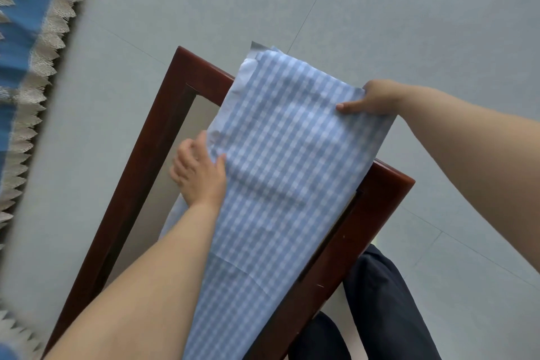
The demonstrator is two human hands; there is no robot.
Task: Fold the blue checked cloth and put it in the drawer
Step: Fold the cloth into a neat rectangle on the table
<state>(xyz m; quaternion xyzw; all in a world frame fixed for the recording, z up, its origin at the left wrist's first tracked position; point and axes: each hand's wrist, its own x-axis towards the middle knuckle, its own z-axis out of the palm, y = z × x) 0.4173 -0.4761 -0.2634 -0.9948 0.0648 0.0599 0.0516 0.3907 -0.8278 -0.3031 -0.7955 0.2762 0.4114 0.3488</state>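
Note:
The blue checked cloth [280, 161] is stretched in a long band over the open dark red wooden drawer [152, 137], covering its right half and hanging past its far rim. My left hand [198, 172] grips the cloth's left edge, over the drawer's pale inside. At the far right edge of the cloth, my right hand [371, 98] pinches the fabric with the thumb on top. The near end of the cloth runs out of view at the bottom.
Grey tiled floor [409, 23] lies all around the drawer. A blue fabric with a cream lace trim [38, 47] hangs along the left edge of view. My legs in dark trousers [380, 310] stand to the right of the drawer.

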